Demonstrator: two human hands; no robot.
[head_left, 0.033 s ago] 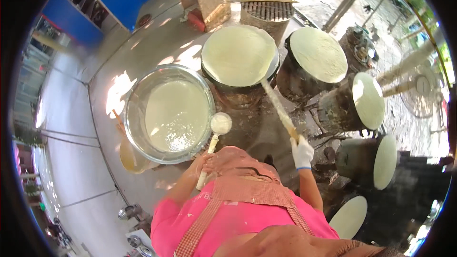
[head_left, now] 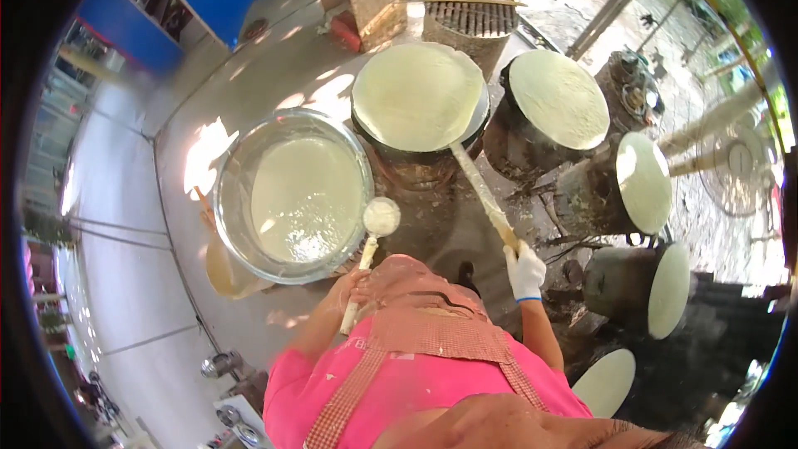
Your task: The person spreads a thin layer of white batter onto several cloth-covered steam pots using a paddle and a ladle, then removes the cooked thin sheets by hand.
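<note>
My left hand [head_left: 352,289] is closed around the pale handle of a ladle [head_left: 381,217], whose batter-coated bowl is just right of a large metal basin [head_left: 224,229]. Pale, wet batter [head_left: 303,195] lies in that basin. In a white glove, my right hand [head_left: 525,272] grips a long, flat wooden spatula [head_left: 485,191]. Its far end meets the near right edge of a round griddle [head_left: 480,120]. A thin pale flatbread [head_left: 418,93] spreads over most of that griddle, slightly overhanging its far edge.
More round griddles stand on stoves in an arc to my right, bearing pale sheets: one beside the first [head_left: 559,98], others further round [head_left: 643,183] [head_left: 669,291]. A grated drum [head_left: 474,21] and a cardboard box [head_left: 374,2] stand beyond. Left of the basin sits a yellowish bowl [head_left: 223,274].
The spatula's far end has shifted slightly left along the griddle's edge. The whole view has moved a little; both hands keep their holds.
</note>
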